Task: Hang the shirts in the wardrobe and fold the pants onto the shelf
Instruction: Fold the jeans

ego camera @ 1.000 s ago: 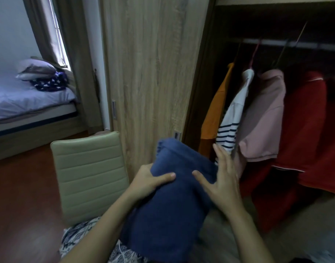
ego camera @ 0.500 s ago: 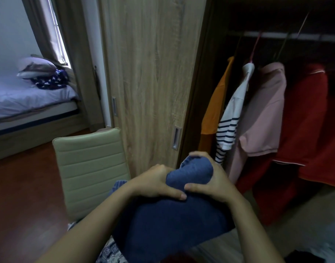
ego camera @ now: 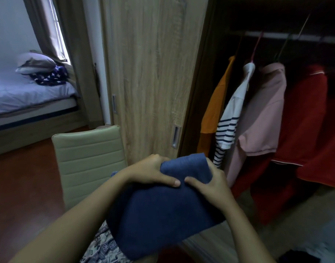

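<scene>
Matt, soft blue cloth of folded pants (ego camera: 163,215); pale wood-grain, matt wardrobe door (ego camera: 153,73) with dull metal handle (ego camera: 175,136); smooth, faintly glossy padded chair (ego camera: 88,154); polished reddish wooden floor (ego camera: 20,186).

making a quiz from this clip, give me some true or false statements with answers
1. The left hand and the right hand both grip the blue pants. True.
2. The striped shirt hangs between the orange shirt and the pink shirt in the wardrobe. True.
3. A beige chair stands by the wardrobe. True.
4. The blue pants lie on the chair. False: the hands hold them.
5. The pink shirt hangs leftmost. False: the orange shirt does.
</scene>
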The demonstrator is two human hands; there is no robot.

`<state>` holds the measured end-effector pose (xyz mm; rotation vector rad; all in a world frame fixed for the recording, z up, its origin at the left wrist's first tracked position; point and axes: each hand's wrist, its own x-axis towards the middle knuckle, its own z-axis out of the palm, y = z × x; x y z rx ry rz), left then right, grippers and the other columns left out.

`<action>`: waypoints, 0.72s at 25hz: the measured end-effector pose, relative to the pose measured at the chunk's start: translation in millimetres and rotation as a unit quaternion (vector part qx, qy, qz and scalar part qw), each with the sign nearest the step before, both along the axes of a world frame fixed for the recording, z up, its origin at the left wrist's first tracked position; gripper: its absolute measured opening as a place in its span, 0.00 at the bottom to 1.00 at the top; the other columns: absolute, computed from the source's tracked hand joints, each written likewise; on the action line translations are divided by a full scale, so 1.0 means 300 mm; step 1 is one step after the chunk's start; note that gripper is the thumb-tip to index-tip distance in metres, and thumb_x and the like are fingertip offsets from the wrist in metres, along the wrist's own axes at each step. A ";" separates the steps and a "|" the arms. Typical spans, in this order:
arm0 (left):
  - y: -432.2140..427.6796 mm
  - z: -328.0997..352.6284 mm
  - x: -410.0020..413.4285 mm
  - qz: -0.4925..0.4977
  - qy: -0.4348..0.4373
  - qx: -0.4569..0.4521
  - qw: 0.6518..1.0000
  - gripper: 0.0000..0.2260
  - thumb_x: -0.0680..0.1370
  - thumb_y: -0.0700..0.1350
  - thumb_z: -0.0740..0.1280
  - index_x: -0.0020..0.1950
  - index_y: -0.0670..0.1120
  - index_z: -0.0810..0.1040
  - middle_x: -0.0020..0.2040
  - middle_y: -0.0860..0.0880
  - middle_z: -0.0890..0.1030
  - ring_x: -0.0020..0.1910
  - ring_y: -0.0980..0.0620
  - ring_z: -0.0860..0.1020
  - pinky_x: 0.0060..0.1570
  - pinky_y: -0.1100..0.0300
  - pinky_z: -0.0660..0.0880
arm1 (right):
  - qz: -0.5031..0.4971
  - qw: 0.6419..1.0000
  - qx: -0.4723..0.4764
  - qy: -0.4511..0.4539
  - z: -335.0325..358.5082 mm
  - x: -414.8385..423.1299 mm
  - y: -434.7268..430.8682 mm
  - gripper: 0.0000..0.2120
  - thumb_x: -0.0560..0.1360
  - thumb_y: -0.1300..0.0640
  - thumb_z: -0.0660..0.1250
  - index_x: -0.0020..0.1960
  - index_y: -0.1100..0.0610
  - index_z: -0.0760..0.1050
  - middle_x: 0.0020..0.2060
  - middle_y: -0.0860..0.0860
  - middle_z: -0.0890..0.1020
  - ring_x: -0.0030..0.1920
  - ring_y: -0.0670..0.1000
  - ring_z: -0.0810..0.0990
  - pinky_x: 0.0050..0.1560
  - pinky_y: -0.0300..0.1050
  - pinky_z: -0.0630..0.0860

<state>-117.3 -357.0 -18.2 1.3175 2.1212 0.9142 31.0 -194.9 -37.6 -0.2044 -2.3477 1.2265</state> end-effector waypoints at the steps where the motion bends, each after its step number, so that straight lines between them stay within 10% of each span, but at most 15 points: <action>1: -0.001 -0.003 -0.009 -0.005 0.002 0.004 1.000 0.21 0.67 0.59 0.75 0.55 0.52 0.76 0.50 0.53 0.81 0.48 0.57 0.81 0.49 0.57 0.79 | -0.006 1.000 -0.002 0.027 0.008 -0.006 -0.006 0.16 0.66 0.44 0.73 0.52 0.40 0.74 0.47 0.39 0.81 0.50 0.38 0.79 0.50 0.41 0.76; 7: -0.124 -0.056 -0.082 -0.024 0.018 0.059 0.998 0.33 0.62 0.62 0.76 0.62 0.61 0.67 0.60 0.60 0.76 0.59 0.63 0.75 0.60 0.61 0.72 | -0.004 0.992 -0.016 0.123 0.089 -0.018 0.010 0.09 0.67 0.48 0.72 0.46 0.44 0.77 0.42 0.46 0.83 0.45 0.44 0.82 0.46 0.41 0.77; 12: -0.239 -0.171 -0.145 0.083 0.016 0.088 0.993 0.35 0.58 0.75 0.68 0.49 0.49 0.67 0.47 0.54 0.74 0.43 0.62 0.74 0.45 0.61 0.71 | -0.044 0.987 -0.050 0.146 0.069 -0.022 0.044 0.08 0.68 0.53 0.72 0.45 0.44 0.78 0.42 0.44 0.83 0.45 0.43 0.82 0.45 0.38 0.77; 15: -0.275 -0.246 -0.128 0.107 -0.071 0.207 0.970 0.32 0.60 0.72 0.70 0.56 0.54 0.74 0.65 0.54 0.70 0.63 0.61 0.71 0.60 0.59 0.68 | -0.062 0.985 -0.071 0.146 0.066 -0.019 0.054 0.06 0.67 0.52 0.70 0.43 0.49 0.77 0.39 0.44 0.83 0.41 0.40 0.81 0.40 0.32 0.75; 18: -0.277 -0.299 -0.072 0.152 -0.254 0.339 0.893 0.41 0.54 0.65 0.78 0.65 0.58 0.71 0.68 0.47 0.70 0.62 0.48 0.75 0.56 0.54 0.75 | -0.120 0.972 -0.113 0.167 0.083 -0.017 0.075 0.10 0.66 0.47 0.74 0.41 0.49 0.75 0.33 0.41 0.82 0.35 0.38 0.79 0.36 0.30 0.74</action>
